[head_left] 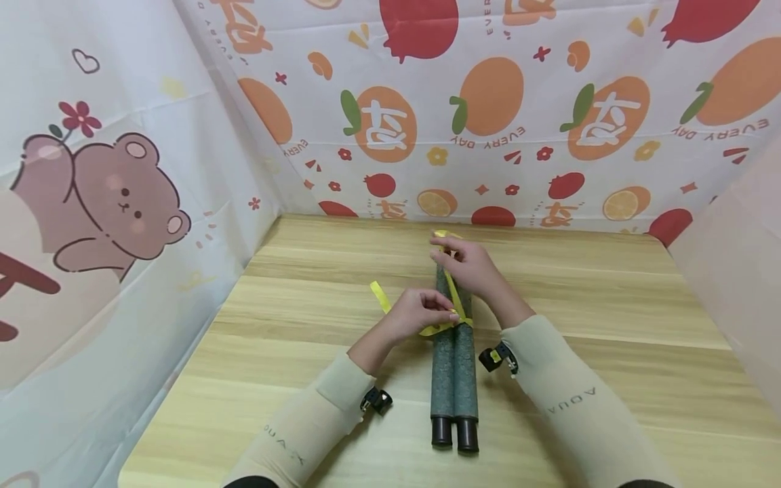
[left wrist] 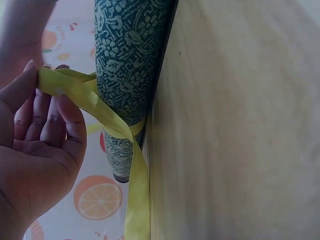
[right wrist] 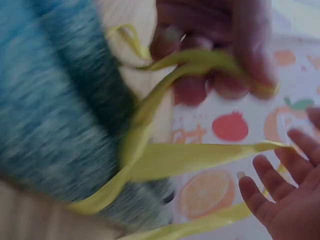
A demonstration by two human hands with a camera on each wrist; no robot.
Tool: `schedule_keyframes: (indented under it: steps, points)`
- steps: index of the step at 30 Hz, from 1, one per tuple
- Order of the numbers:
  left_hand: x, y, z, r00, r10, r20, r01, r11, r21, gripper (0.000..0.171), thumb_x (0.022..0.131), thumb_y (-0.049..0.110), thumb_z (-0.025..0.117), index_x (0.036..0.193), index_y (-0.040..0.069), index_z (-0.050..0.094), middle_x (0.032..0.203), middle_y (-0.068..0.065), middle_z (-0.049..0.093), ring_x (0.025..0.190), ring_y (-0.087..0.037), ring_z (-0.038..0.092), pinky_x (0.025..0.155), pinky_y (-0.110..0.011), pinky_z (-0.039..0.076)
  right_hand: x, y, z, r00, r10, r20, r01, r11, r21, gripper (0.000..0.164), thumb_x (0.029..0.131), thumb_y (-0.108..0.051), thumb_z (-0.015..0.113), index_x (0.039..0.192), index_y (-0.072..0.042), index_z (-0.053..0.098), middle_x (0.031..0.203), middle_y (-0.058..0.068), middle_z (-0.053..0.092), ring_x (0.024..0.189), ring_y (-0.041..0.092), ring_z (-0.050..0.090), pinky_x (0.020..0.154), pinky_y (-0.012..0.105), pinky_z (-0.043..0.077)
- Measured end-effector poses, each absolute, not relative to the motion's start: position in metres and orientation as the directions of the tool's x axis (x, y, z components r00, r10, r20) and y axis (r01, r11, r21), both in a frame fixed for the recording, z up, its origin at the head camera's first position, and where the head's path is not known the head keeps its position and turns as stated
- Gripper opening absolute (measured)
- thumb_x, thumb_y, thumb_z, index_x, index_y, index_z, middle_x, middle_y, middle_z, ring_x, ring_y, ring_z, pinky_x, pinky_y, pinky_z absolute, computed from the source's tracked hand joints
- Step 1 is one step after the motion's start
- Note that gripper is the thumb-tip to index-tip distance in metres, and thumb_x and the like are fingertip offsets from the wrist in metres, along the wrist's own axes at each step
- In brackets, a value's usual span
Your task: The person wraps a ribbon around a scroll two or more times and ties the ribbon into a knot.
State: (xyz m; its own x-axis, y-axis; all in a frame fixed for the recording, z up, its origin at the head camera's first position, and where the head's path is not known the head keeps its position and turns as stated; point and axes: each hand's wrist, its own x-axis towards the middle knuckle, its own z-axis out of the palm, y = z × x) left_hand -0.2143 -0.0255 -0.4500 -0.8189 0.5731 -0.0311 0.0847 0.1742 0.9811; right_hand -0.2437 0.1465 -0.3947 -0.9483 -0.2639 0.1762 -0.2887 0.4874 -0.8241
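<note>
Two green, floral-patterned scroll rolls (head_left: 454, 379) lie side by side on the table, with dark end knobs (head_left: 467, 435) towards me. A yellow ribbon (left wrist: 102, 112) wraps round them and crosses over itself near the middle. My left hand (head_left: 415, 315) pinches one length of it between thumb and fingers, close above the crossing. Farther up the rolls, my right hand (head_left: 472, 268) holds another length, drawn straight from the crossing to its fingers (right wrist: 295, 167). The far ends of the rolls are partly hidden behind that hand.
A loose ribbon end (head_left: 379, 297) sticks out left of my left hand. The wooden table (head_left: 293, 379) meets a fruit-printed cloth (head_left: 537, 183) at the back and a bear-printed cloth (head_left: 201, 169) on the left. Each sleeve carries a small black camera (head_left: 497, 356).
</note>
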Motion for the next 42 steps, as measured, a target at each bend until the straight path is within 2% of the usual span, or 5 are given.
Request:
schedule_keyframes:
  steps: [11,17,24,27,42]
  points:
    - [-0.217,-0.020,-0.454,-0.793,0.609,0.022,0.158,0.170,0.973,0.014,0.087,0.016,0.076,0.094,0.005,0.074,0.084,-0.003,0.074,0.072,-0.010,0.064,0.067,-0.028,0.055,-0.243,0.114,-0.348,-0.848,-0.495,0.192,-0.475,0.547,-0.689,0.050,0.100,-0.054,0.045,0.134,-0.022,0.062,0.143,0.000,0.054,0.137,0.020,0.043,0.110,0.048,0.038]
    - [-0.216,-0.018,-0.449,-0.805,0.593,0.009,0.140,0.176,0.974,0.015,0.086,0.016,0.076,0.095,0.004,0.073,0.084,-0.004,0.073,0.073,-0.017,0.066,0.068,-0.034,0.057,-0.242,0.121,-0.351,-0.856,-0.500,0.129,-0.467,0.643,-0.607,0.056,0.101,-0.058,0.036,0.143,-0.025,0.052,0.136,0.000,0.061,0.125,0.020,0.057,0.105,0.046,0.044]
    - [-0.218,-0.015,-0.451,-0.845,0.535,-0.019,0.077,0.156,0.985,0.025,0.086,0.015,0.076,0.106,0.002,0.068,0.086,-0.006,0.075,0.076,-0.012,0.068,0.068,-0.031,0.057,-0.238,0.147,-0.376,-0.906,-0.401,0.138,-0.378,0.614,-0.693,0.045,0.103,-0.051,0.041,0.088,-0.016,0.064,0.082,0.003,0.065,0.073,0.020,0.058,0.068,0.038,0.047]
    - [-0.218,-0.014,-0.451,-0.864,0.502,-0.033,0.038,0.132,0.990,0.035,0.085,0.015,0.077,0.114,0.001,0.061,0.085,-0.005,0.075,0.076,-0.012,0.069,0.067,-0.031,0.056,-0.232,0.160,-0.387,-0.919,-0.370,0.139,-0.349,0.596,-0.723,0.037,0.101,-0.045,0.051,0.084,-0.015,0.066,0.071,0.004,0.056,0.062,0.020,0.048,0.058,0.033,0.041]
    - [-0.222,-0.014,-0.450,-0.896,0.443,-0.036,0.003,0.087,0.996,0.065,0.085,0.004,0.075,0.143,0.006,0.045,0.086,-0.006,0.075,0.078,-0.017,0.068,0.068,-0.028,0.053,-0.208,0.181,-0.415,-0.918,-0.395,0.011,-0.271,0.609,-0.745,0.021,0.092,-0.039,0.068,0.094,-0.020,0.076,0.084,-0.003,0.069,0.073,0.017,0.058,0.065,0.033,0.050]
